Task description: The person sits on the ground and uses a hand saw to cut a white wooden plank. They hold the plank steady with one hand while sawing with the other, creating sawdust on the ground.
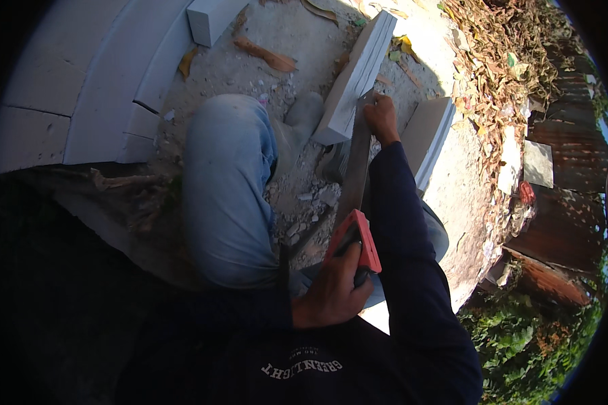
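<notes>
My left hand (327,297) grips the red-and-black handle (365,250) of a hand saw. Its long metal blade (355,189) runs up and away from me. My right hand (382,118) is closed on the far end of the blade, right beside a long pale block (355,71) with dark lines along its length, which lies tilted beyond the saw. A second pale block (422,138) lies to the right, partly behind my right forearm.
Large pale blocks (78,81) are stacked at the left. My bent knee (223,169) is left of the saw. Around me is dusty ground (263,27) with rubble and dry leaves (486,94). Rusty metal sheeting (567,229) and green plants (534,344) are at the right.
</notes>
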Available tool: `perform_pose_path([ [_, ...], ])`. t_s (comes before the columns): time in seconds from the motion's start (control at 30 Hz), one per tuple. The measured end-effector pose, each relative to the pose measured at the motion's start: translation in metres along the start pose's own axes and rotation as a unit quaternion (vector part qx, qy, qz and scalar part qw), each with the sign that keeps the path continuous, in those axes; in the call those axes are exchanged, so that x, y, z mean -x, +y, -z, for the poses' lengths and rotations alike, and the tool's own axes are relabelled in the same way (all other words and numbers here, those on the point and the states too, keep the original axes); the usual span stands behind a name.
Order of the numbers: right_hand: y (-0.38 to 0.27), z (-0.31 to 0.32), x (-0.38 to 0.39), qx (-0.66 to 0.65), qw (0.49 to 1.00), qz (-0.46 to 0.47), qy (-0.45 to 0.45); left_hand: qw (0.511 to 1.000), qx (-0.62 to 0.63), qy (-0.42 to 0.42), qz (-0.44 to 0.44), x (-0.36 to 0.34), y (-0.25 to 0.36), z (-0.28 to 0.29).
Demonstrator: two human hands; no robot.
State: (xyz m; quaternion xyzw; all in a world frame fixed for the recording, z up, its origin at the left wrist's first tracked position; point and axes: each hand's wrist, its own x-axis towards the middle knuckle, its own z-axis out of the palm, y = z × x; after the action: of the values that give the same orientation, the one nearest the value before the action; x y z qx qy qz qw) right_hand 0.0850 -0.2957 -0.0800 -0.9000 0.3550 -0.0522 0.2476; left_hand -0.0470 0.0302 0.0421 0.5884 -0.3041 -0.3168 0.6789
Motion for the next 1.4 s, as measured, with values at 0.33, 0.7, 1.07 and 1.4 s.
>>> perform_pose_path([
  [0.33, -0.004, -0.006, 0.028, 0.066, 0.997, 0.015, -0.025, 0.994, 0.060, -0.031, 0.088, 0.024, 0.028, 0.000],
  [0.7, -0.015, -0.023, 0.115, 0.072, 0.994, -0.004, -0.087, 0.979, 0.008, -0.086, 0.185, 0.084, 0.076, 0.018],
  [1.07, -0.025, 0.003, 0.027, -0.035, 0.998, 0.023, 0.048, 0.994, -0.106, -0.003, -0.022, 0.035, 0.027, 0.025],
  [1.4, -0.003, -0.025, -0.014, 0.024, 0.999, 0.009, 0.021, 0.998, 0.020, -0.014, 0.058, -0.001, 0.011, 0.031],
])
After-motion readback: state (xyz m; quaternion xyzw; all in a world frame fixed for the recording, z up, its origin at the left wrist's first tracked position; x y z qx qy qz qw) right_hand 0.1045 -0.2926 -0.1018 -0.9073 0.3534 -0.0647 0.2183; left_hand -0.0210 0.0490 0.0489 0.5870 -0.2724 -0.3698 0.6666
